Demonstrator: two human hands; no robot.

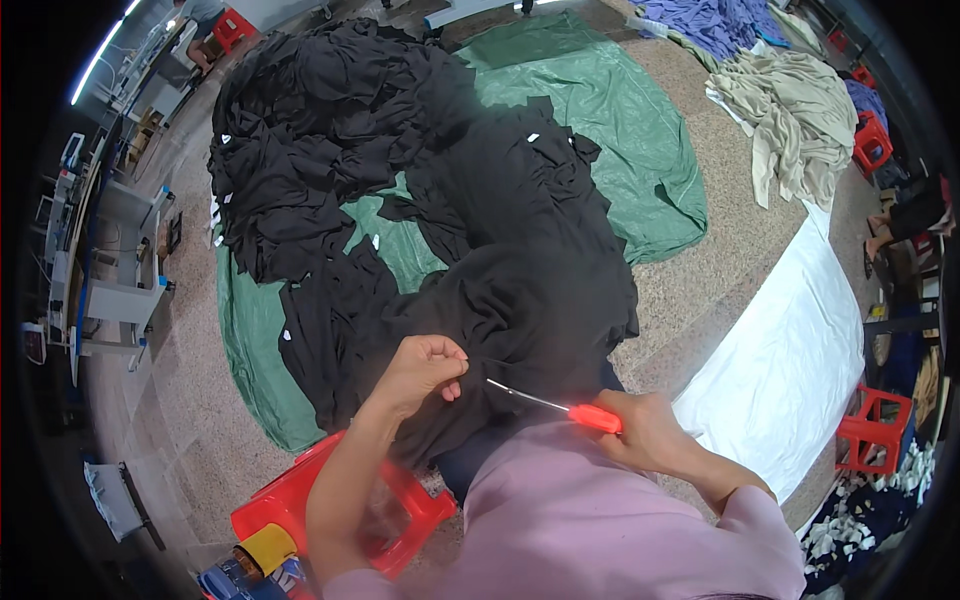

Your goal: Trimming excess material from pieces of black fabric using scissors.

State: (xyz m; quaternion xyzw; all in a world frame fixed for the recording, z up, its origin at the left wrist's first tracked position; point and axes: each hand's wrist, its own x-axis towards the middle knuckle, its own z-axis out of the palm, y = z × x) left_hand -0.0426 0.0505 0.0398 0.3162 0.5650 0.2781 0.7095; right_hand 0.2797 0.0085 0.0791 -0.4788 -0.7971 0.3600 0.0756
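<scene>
At the far left stand work tables [125, 310]; nearer, a yellow cylindrical item [266, 549] sits beside a red stool [435, 513]. Next comes the left edge of a green sheet [640, 130], with black cloth [520, 290] heaped from its far left part, through the middle and over its near edge to the person's front. Small white tags show on the cloth. Above the near end of this cloth, the left hand [425, 372] has thumb and forefinger pinched together; I cannot tell what, if anything, is between them. To its right, a red-handled tool [595, 416] points its thin metal shaft towards those fingertips, its handle clasped in the right hand [642, 428]. The two hands are apart. Beyond the green sheet's right edge lie a white sheet [775, 350], a pale beige cloth pile [800, 120] and, farther right, another red stool [877, 430].
</scene>
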